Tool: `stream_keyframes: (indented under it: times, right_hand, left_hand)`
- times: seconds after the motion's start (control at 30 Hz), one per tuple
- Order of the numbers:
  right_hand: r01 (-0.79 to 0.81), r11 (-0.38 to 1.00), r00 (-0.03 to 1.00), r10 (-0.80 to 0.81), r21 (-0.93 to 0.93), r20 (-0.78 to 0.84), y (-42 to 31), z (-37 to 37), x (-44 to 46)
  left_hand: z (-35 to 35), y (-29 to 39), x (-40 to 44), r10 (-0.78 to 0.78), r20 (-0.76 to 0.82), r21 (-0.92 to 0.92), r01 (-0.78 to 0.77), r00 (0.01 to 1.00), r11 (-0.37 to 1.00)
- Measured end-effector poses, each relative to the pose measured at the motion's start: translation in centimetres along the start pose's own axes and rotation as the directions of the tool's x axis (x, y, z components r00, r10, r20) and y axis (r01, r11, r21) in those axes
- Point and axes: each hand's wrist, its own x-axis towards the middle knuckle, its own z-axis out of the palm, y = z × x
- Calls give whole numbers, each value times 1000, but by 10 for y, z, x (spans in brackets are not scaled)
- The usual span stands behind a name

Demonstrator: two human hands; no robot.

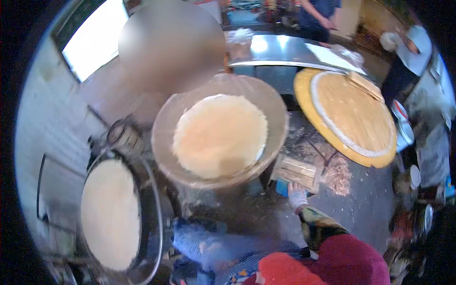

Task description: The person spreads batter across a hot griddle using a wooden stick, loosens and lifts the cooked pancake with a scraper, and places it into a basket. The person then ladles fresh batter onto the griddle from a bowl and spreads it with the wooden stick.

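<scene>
My right hand [298,196], in a whitish glove below a camouflage sleeve, is at the near edge of a small wooden stool [300,172]. Its fingers lie over the edge of the wood, and the thumb side is unclear. A blue piece [282,187] shows beside the fingers at the stool's corner. My left hand is out of view. Left of the stool stands a wide round basin [161,137] with a pale, flat, round layer [221,135] inside it.
A second pale round layer [111,213] sits in a dark metal-rimmed pan at left. On the right are a large yellow disc [308,102], wood shavings [338,175] and buckets [405,130]. A metal table [278,50] stands behind; two people [316,19] are beyond.
</scene>
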Motion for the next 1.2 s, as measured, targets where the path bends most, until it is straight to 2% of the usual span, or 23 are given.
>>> stream_keyframes:
  times: [0.03, 0.07, 0.1, 0.13, 0.17, 0.2, 0.23, 0.27, 0.3, 0.37, 0.4, 0.43, 0.47, 0.5, 0.57, 0.63, 0.67, 0.7, 0.77, 0.83, 0.97, 1.1, 1.2]
  right_hand:
    - [121, 989, 992, -123, 85, 14, -13, -20, -13]
    - [-17, 908, 989, -46, 419, 140, -25, -36, -29]
    - [-43, 857, 977, -72, 514, 202, -38, -44, -34]
    - [-83, 797, 960, -98, 599, 264, -51, -52, -39]
    - [-430, 784, 833, 155, 448, 530, -108, -146, -35]
    - [-392, 76, 907, -134, 917, 399, -120, -135, -35]
    - [-471, -294, 873, -291, 832, 392, -149, -142, -25]
    - [-549, -419, 829, -384, 723, 407, -197, -196, -23]
    - [-570, -397, 800, -470, 720, 373, -227, -208, -11]
    - [-522, -253, 690, -686, 815, 229, -278, -209, 7]
    - [-393, -124, 660, -728, 911, 186, -311, -217, 4]
    - [-235, -3, 626, -766, 972, 148, -349, -228, -8]
    - [129, -99, 477, -866, 987, -149, -388, -244, -22]
    - [444, -256, 215, -900, 859, -379, -426, -258, -37]
    - [869, -323, -44, -805, 375, -592, -486, -245, -67]
    - [920, -289, -41, -743, 264, -668, -536, -219, -87]
    - [961, -183, -17, -791, 210, -612, -557, -192, -87]
    - [961, -190, -28, -789, 200, -614, -563, -191, -86]
    - [989, 9, 96, -803, 149, -589, -568, -192, -81]
    - [997, -1, 48, -813, 83, -581, -572, -191, -76]
    - [998, 23, 51, -832, 56, -553, -586, -193, -74]
    - [998, -2, 35, -826, 66, -562, -593, -190, -73]
    - [997, -42, 7, -808, 69, -589, -597, -192, -74]
  left_hand:
    - [22, -24, 9, 16, -68, -28, -18, 998, 999]
    - [26, -23, 17, 27, -74, -90, -34, 997, 995]
    - [34, -29, 15, 97, -160, -141, -120, 982, 983]
    - [35, -19, 8, 22, -251, -47, -34, 968, 998]
    - [10, -10, 9, -97, 17, -226, 98, 995, 969]
    - [1, -3, 6, -144, 19, -218, 144, 989, 965]
    - [3, -6, 10, -96, -22, -182, 91, 995, 979]
    - [2, -2, 9, -82, -138, -16, 80, 987, 997]
    - [-7, 3, 13, -127, -42, -118, 122, 991, 986]
    - [-15, 8, 11, -173, -52, -141, 164, 983, 976]
    - [-15, 7, 11, -179, -64, -147, 168, 982, 975]
    - [-14, 5, 10, -177, -73, -153, 165, 981, 974]
    - [-14, 4, 8, -196, -61, -171, 183, 979, 968]
    - [-16, 2, 7, -194, -79, -176, 178, 978, 968]
    - [-14, -6, 6, -183, -97, -186, 163, 978, 969]
    - [-10, -11, 4, -178, -105, -184, 157, 978, 970]
    - [-6, -16, 4, -177, -165, -253, 131, 970, 958]
    - [-8, -20, 5, -180, -230, -319, 101, 957, 942]
    - [-25, -31, 5, -170, -396, -342, 27, 902, 939]
    - [-51, -56, 16, -219, -542, -372, 2, 812, 928]
    - [-99, -139, 75, -252, -726, -311, 21, 640, 950]
    - [-141, -228, 149, -159, -785, -202, -5, 598, 979]
    - [-166, -264, 198, -79, -756, -34, 81, 650, 996]
